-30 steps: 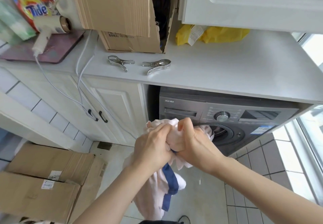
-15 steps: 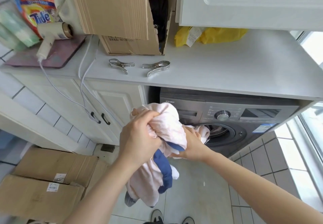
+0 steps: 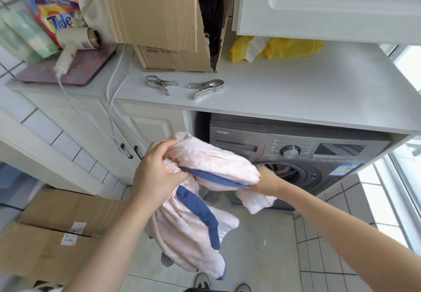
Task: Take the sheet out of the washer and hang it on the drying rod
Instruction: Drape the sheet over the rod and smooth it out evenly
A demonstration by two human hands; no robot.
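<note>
The sheet [image 3: 211, 161] is pale pink with a dark blue border, bunched up in front of the grey front-loading washer [image 3: 296, 152]. My left hand [image 3: 157, 168] grips one bunch of it at the upper left. My right hand [image 3: 265, 181] grips another part close to the washer's round opening [image 3: 284, 171]. A long fold hangs down from my left hand toward the floor. No drying rod is in view.
A white countertop [image 3: 296, 86] runs above the washer, with two metal clips [image 3: 206, 87], an open cardboard box [image 3: 159, 25], a yellow bag [image 3: 291, 49] and a hair dryer [image 3: 73, 45]. Cardboard boxes [image 3: 52, 228] lie on the floor at left. A window is at the right.
My hands have drawn apart, the left going up and left, the right staying by the washer opening. The sheet has stretched out between them and more of it hangs free.
</note>
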